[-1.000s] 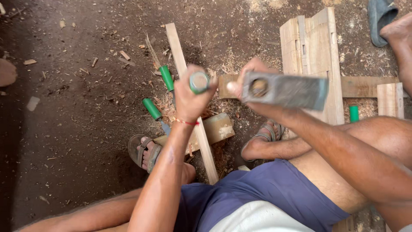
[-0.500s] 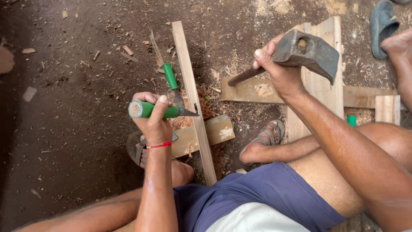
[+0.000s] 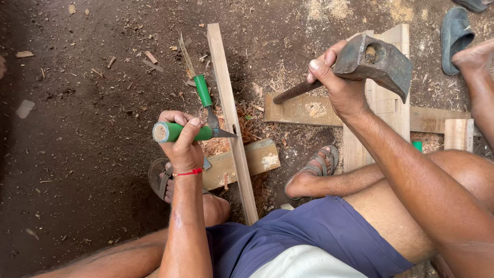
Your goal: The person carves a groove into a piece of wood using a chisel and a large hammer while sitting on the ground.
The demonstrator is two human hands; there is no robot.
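Below the left hand [image 3: 182, 146], a long wooden strip [image 3: 230, 123] lies on the dirt floor [image 3: 77, 154], resting across a short wooden block [image 3: 247, 160].

**Hand state.** The left hand is closed around a green-handled chisel [image 3: 188, 132], held nearly level, with the steel tip touching the side of the strip. The right hand [image 3: 342, 87] is closed on the wooden handle just under an iron hammer head [image 3: 378, 61], raised above and to the right of the chisel.

**Change since the earlier views.** One second ago both hands were lifted close to the camera, with chisel and hammer near each other. Half a second ago the chisel had come down to the strip. Now the chisel tip sits at the same spot on the strip, and the hammer is well apart from the chisel butt. Judgement: the chisel is placed and the hammer is drawn back, so a strike appears to be set up but not delivered.

**Surroundings.** Just beyond the left hand lies a second green-handled chisel [image 3: 200, 85]. Wood chips [image 3: 218, 144] are gathered beside the chisel tip. Behind the right hand lie stacked planks [image 3: 383, 103]. A sandalled foot [image 3: 314, 172] rests between the hands.
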